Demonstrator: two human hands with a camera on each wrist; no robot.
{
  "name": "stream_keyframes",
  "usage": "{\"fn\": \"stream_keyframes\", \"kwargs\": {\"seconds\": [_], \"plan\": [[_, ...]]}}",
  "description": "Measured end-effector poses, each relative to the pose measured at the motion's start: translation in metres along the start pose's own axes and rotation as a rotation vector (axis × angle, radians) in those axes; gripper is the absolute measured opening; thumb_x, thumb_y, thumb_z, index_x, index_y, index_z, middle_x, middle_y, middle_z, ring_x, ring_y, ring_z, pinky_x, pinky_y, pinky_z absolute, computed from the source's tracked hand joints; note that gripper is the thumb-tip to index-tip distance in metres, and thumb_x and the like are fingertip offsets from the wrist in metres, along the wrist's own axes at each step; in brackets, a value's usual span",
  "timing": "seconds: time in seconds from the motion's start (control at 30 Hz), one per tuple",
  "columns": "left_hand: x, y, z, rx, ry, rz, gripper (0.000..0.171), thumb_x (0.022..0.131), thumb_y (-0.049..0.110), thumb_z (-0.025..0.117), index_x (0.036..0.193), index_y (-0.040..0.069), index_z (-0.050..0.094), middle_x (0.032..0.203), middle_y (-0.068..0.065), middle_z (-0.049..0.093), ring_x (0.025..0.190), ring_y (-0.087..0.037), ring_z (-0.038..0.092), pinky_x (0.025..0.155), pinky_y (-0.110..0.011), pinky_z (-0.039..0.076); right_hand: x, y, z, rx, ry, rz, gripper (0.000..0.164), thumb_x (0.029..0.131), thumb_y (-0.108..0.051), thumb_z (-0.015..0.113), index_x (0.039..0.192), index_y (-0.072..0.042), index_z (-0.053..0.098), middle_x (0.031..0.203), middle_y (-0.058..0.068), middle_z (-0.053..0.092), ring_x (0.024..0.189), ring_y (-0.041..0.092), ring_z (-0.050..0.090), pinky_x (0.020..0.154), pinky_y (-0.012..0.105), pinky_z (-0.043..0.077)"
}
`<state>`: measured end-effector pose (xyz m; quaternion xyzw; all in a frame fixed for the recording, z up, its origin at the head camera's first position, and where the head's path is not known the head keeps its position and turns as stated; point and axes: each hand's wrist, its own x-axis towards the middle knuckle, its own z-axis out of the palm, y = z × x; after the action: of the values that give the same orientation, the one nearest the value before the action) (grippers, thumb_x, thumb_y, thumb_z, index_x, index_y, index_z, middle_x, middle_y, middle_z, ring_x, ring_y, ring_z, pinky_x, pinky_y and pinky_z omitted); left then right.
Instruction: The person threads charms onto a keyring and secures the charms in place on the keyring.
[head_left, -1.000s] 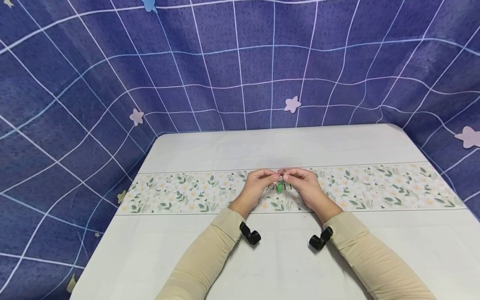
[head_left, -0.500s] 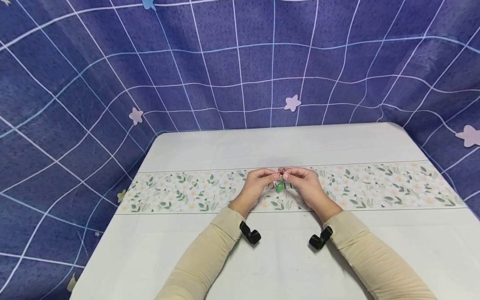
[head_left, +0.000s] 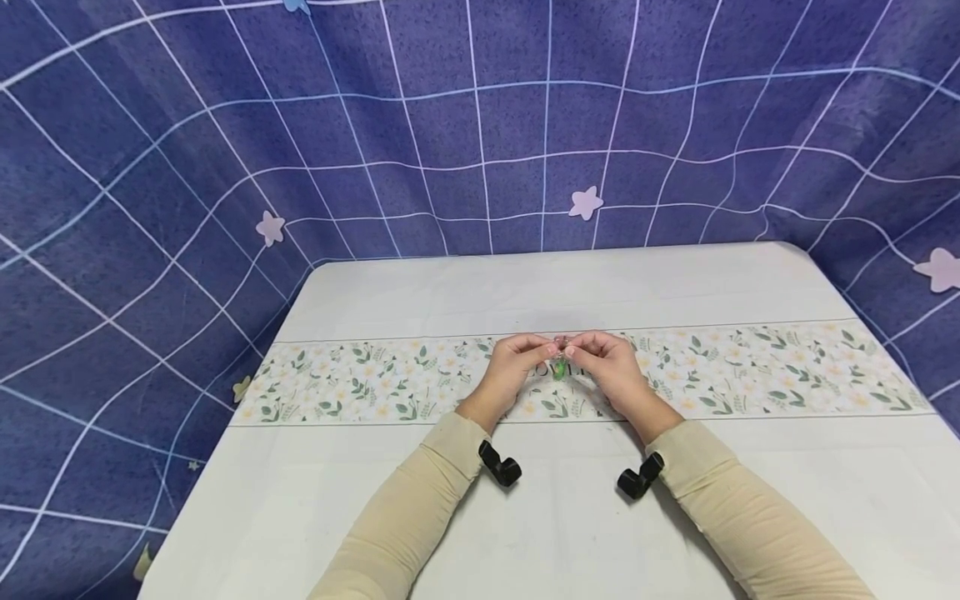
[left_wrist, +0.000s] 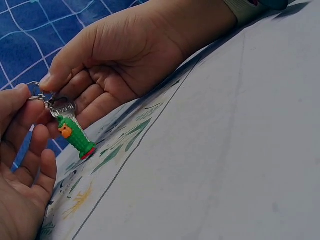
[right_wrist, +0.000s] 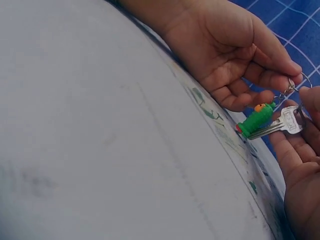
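Observation:
Both hands meet over the middle of the table, fingertips close together at a thin metal key ring [right_wrist: 308,80]. My left hand [head_left: 512,367] pinches the ring's chain side between thumb and forefinger. Opposite it, my right hand [head_left: 611,372] pinches the ring too. A short chain [left_wrist: 44,99] carries a green charm [left_wrist: 75,136] with an orange patch and a red base, dangling below the fingers. Beside the charm hangs a silver key [right_wrist: 286,121], in front of the right hand's curled fingers in the right wrist view. The fingertips partly hide the ring.
A white cloth with a floral band [head_left: 750,375] covers the table [head_left: 570,517]. Behind and at the sides hangs a blue curtain [head_left: 450,125] with a white grid and stars. Black wrist cameras [head_left: 500,467] sit inside both cuffs.
Both hands stay in the same place, fingers shifting slightly at the ring. The green charm below them has swung and turned a little.

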<state>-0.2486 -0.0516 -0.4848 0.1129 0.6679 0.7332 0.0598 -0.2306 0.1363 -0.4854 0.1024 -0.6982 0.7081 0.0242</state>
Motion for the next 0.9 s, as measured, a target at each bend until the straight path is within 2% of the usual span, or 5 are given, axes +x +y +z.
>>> {"fn": "stream_keyframes", "kwargs": {"seconds": [0.17,0.37,0.67,0.9], "plan": [[0.0023,-0.0010,0.0002,-0.016,0.010,0.013,0.010,0.092,0.014,0.075,0.095,0.004,0.076,0.096,-0.003,0.075,0.083,-0.012,0.064,0.071,-0.027,0.053,-0.0003,0.0009,-0.0012,-0.004,-0.008,-0.007,0.025,0.096,-0.010,0.070,0.110,0.010,0.063,0.102,0.003,0.076,0.100,0.010,0.070,0.088,0.023,0.056],[0.0035,-0.0021,-0.0006,-0.030,0.012,0.032,0.012,0.093,0.014,0.075,0.097,0.002,0.075,0.096,-0.002,0.076,0.085,-0.012,0.066,0.072,-0.029,0.053,-0.0001,0.0017,-0.0023,-0.032,-0.022,0.003,0.037,0.096,-0.013,0.071,0.128,0.003,0.063,0.112,0.007,0.074,0.101,0.009,0.069,0.089,0.024,0.056],[0.0034,-0.0029,-0.0011,0.000,0.031,0.034,0.016,0.093,0.015,0.075,0.098,0.000,0.074,0.099,-0.004,0.076,0.088,-0.013,0.068,0.072,-0.030,0.055,0.0006,0.0017,-0.0011,-0.096,-0.022,0.022,0.035,0.096,-0.014,0.071,0.128,0.003,0.065,0.119,0.021,0.069,0.100,0.007,0.068,0.088,0.022,0.056],[0.0017,-0.0030,-0.0009,0.058,0.067,0.035,0.020,0.092,0.022,0.077,0.100,0.004,0.076,0.099,-0.002,0.076,0.092,-0.013,0.068,0.076,-0.029,0.055,0.0008,0.0004,0.0001,-0.120,-0.026,0.029,0.035,0.096,-0.014,0.071,0.127,0.002,0.066,0.118,0.022,0.070,0.098,0.006,0.068,0.088,0.020,0.055]]}}
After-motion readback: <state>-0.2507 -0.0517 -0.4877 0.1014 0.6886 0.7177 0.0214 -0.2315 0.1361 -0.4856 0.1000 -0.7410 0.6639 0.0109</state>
